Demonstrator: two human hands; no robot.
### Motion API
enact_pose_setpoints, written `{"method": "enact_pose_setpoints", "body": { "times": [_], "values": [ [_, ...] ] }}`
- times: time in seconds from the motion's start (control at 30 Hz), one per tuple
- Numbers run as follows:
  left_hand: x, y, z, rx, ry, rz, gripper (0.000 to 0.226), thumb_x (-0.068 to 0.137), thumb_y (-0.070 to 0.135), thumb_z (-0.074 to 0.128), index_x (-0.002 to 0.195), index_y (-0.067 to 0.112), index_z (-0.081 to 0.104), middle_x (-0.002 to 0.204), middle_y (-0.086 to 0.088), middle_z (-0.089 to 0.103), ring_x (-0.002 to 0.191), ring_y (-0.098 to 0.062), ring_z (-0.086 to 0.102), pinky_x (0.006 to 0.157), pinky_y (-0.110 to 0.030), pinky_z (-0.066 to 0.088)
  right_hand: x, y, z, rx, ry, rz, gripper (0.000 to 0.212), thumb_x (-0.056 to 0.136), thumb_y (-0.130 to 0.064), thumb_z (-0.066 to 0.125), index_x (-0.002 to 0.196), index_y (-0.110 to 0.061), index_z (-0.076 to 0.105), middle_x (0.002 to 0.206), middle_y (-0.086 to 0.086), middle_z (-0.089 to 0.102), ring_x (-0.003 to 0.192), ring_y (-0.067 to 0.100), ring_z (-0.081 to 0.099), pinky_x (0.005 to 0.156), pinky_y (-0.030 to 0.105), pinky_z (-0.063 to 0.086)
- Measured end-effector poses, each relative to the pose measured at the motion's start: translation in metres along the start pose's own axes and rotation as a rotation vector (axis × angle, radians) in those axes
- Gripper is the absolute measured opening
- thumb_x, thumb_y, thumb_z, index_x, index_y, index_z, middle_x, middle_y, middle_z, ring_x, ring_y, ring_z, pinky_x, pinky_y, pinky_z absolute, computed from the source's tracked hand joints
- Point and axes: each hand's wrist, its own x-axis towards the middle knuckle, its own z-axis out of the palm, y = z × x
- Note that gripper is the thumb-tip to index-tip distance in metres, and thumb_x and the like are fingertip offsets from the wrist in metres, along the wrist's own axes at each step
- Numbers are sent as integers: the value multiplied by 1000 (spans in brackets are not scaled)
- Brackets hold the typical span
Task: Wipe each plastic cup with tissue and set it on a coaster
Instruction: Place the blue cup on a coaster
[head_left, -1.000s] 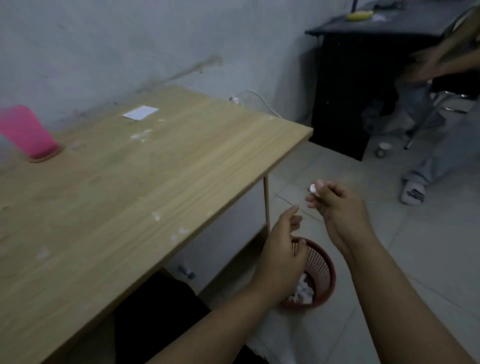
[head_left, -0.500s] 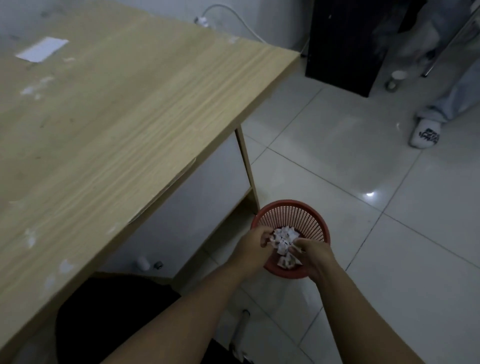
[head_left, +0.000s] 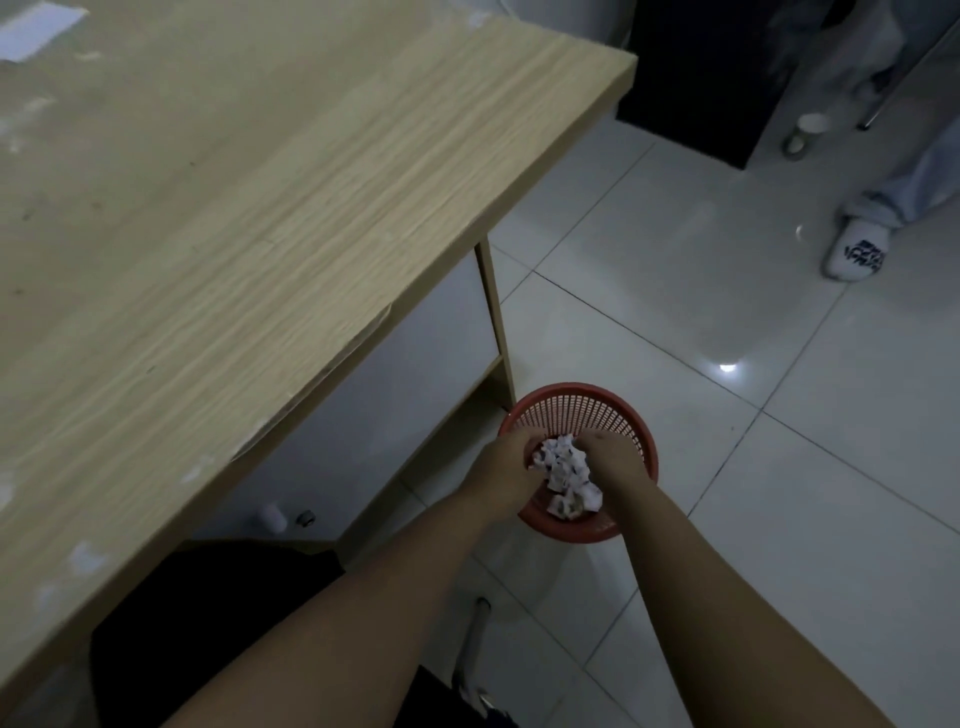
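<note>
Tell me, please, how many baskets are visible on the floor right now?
1: a red mesh basket on the tiled floor beside the table leg, with both hands reaching into the crumpled tissue inside. Others may be hidden under the table.

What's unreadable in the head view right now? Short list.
- Fingertips of the left hand and right hand: buried in the crumpled tissue in the red basket, so neither grip can be judged.
- Cups and coasters: outside the frame.
- White paper on the table: cut by the top-left edge.
- Small items under the table: dim, too small to identify.
- Other person: cropped at the right edge.
</note>
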Motion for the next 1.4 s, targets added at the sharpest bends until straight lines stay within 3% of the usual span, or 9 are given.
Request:
{"method": "enact_pose_setpoints", "body": {
  "times": [0.1, 0.2, 0.33, 0.43, 0.57, 0.7, 0.93, 1.27, 1.4],
  "values": [
    [-12, 14, -9, 15, 41, 80, 47, 90, 7, 54, 136, 16, 46, 136, -7, 51, 122, -23, 50, 98, -35, 47, -19, -19, 0, -137, 15, -176, 29, 91, -12, 49, 117, -7, 62, 119, 11, 61, 110, 25, 56, 97, 35, 46],
    [-27, 30, -19, -9, 85, 166, 49, 89, 3, 53, 136, 14, 47, 135, -6, 53, 123, -20, 51, 101, -33, 44, -40, -42, -3, -255, 16, -327, 29, 89, -11, 51, 115, -6, 63, 119, 13, 64, 103, 23, 60, 84, 27, 49],
    [-57, 59, -39, 55, 205, 310, 46, 92, 8, 54, 136, 17, 46, 134, -1, 52, 116, -10, 50, 90, -15, 37, -84, -71, -15, -374, 74, -524, 28, 87, -9, 50, 112, -12, 64, 110, 9, 67, 80, 15, 59, 58, 16, 40],
    [-89, 82, -57, 114, 300, 434, 46, 91, 14, 56, 136, 19, 46, 135, -1, 52, 121, -14, 50, 95, -21, 38, -127, -96, -27, -403, 116, -682, 28, 87, -11, 51, 112, -14, 65, 110, 7, 68, 89, 16, 61, 66, 22, 40],
    [-152, 101, -93, 155, 503, 596, 43, 91, 18, 58, 133, 21, 48, 125, 6, 56, 112, -7, 52, 90, -16, 38, -201, -126, -30, -376, 81, -914, 28, 88, -14, 51, 112, -18, 65, 104, 3, 69, 90, 15, 64, 71, 24, 49],
    [-219, 99, -147, 141, 680, 661, 40, 88, 15, 60, 127, 20, 53, 115, 10, 58, 102, -3, 55, 83, -10, 43, -269, -161, -1, -359, -15, -1100, 26, 84, -9, 52, 103, -19, 67, 93, 2, 72, 87, 17, 66, 82, 37, 54],
    [-323, 20, -256, 124, 1019, 533, 44, 86, 12, 63, 128, 19, 52, 120, 5, 60, 105, -7, 58, 86, -20, 48, -365, -201, 126, -433, -314, -1319, 28, 82, -8, 50, 98, -22, 68, 84, -3, 73, 86, 16, 67, 77, 30, 52],
    [-438, -127, -324, -3, 1333, 175, 42, 88, 14, 63, 128, 21, 53, 118, 8, 59, 104, -5, 56, 87, -22, 48, -446, -188, 314, -534, -722, -1399, 26, 83, -5, 50, 97, -20, 67, 84, 1, 72, 82, 17, 68, 65, 15, 48],
    [-459, -175, -342, -58, 1376, 76, 42, 88, 14, 62, 129, 20, 52, 120, 8, 58, 104, -4, 54, 84, -17, 44, -460, -176, 372, -575, -823, -1383, 25, 83, -7, 51, 93, -25, 66, 87, 0, 72, 83, 17, 68, 76, 30, 52]
  ]
}}
